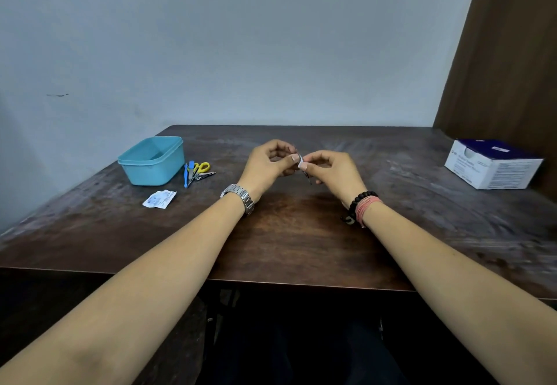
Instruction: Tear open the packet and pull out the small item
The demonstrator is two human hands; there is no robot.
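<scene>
Pinching a small white strip [300, 162] between both thumbs and forefingers: your left hand [265, 163] and right hand [334, 170] meet above the dark wooden table [301, 233], fingers curled, probably for fine control. White sachet [159, 199] at 10 o'clock, then yellow-handled scissors [201, 169], teal plastic tub [152, 160]. White-and-blue cardboard box [494, 163] at 2 o'clock.
</scene>
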